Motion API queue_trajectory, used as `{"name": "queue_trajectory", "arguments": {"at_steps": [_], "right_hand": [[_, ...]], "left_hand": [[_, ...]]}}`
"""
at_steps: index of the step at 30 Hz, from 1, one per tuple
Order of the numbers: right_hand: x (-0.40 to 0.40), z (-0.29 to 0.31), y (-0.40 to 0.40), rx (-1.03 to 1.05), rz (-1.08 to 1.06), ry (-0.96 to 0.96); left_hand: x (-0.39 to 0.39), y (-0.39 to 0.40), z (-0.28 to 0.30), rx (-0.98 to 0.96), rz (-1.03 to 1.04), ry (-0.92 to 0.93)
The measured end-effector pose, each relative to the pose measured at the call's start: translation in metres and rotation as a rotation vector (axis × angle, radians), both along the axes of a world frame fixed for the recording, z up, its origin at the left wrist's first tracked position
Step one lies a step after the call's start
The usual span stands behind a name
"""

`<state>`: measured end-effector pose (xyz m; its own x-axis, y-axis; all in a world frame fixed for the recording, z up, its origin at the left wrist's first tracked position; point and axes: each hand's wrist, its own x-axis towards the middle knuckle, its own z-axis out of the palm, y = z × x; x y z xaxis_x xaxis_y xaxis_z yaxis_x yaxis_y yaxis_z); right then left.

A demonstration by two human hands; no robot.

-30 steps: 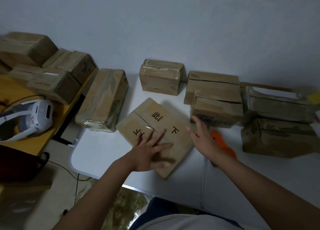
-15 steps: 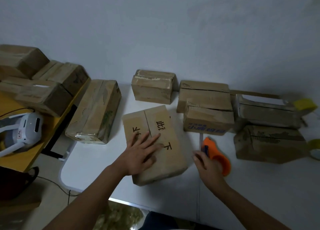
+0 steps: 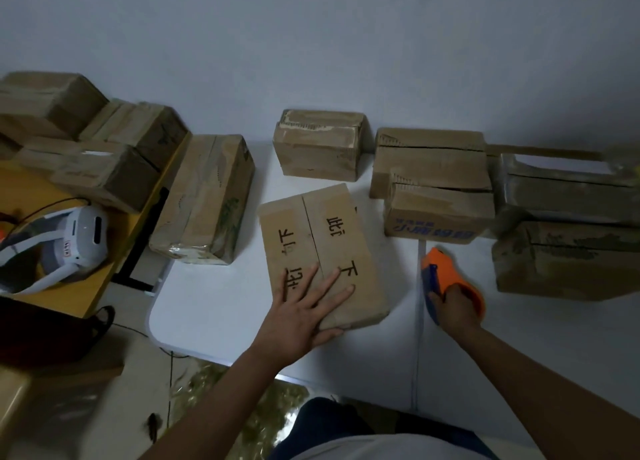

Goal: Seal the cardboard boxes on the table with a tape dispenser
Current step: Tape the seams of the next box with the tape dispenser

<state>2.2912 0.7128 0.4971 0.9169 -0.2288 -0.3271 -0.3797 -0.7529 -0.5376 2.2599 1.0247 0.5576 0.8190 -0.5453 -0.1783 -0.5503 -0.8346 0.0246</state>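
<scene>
A flat cardboard box (image 3: 322, 238) with black handwritten characters and an untaped centre seam lies on the white table (image 3: 214, 297) in front of me. My left hand (image 3: 301, 314) rests flat on its near end, fingers spread. Just right of the box, my right hand (image 3: 455, 309) curls around the orange and blue tape dispenser (image 3: 446, 272), which still sits on the table.
Several more cardboard boxes line the wall: one (image 3: 320, 144) behind the flat box, a stack (image 3: 436, 186) at the right, a long wrapped one (image 3: 207, 196) at the left. A yellow desk (image 3: 86, 286) on the left carries boxes and a white headset (image 3: 65, 241).
My right hand moved from the box over to the tape dispenser and closed around it. My left hand turned the box straighter and stays flat on it.
</scene>
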Motion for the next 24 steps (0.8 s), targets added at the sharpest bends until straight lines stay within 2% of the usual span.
{"name": "queue_trajectory", "arguments": {"at_steps": [1, 5, 10, 12, 14, 16, 18, 20, 24], "right_hand": [[-0.001, -0.003, -0.001, -0.031, 0.041, -0.032], [-0.014, 0.002, -0.002, -0.112, 0.021, 0.103], [-0.022, 0.034, -0.017, -0.014, 0.107, -0.020], [-0.025, 0.047, -0.022, 0.040, 0.071, -0.072], [-0.025, 0.063, -0.023, 0.086, 0.019, -0.113], [-0.022, 0.080, -0.023, 0.125, -0.009, -0.149], [-0.018, 0.097, -0.019, 0.145, 0.009, -0.173], [-0.015, 0.110, -0.015, 0.160, 0.035, -0.183], [-0.012, 0.125, -0.015, 0.171, 0.090, -0.223]], "left_hand": [[0.004, 0.002, 0.000, 0.003, -0.015, 0.005], [0.027, 0.007, 0.001, 0.038, -0.060, 0.081], [0.072, 0.005, 0.013, -0.031, -0.015, 0.125], [0.074, -0.005, 0.025, -0.231, 0.063, 0.161], [0.068, -0.025, 0.039, -0.577, 0.250, 0.232], [0.062, -0.049, 0.048, -0.841, 0.507, 0.374], [0.059, -0.071, 0.054, -0.984, 0.725, 0.707], [0.058, -0.087, 0.057, -1.051, 0.851, 0.991], [0.057, -0.103, 0.060, -1.215, 1.035, 1.181]]}}
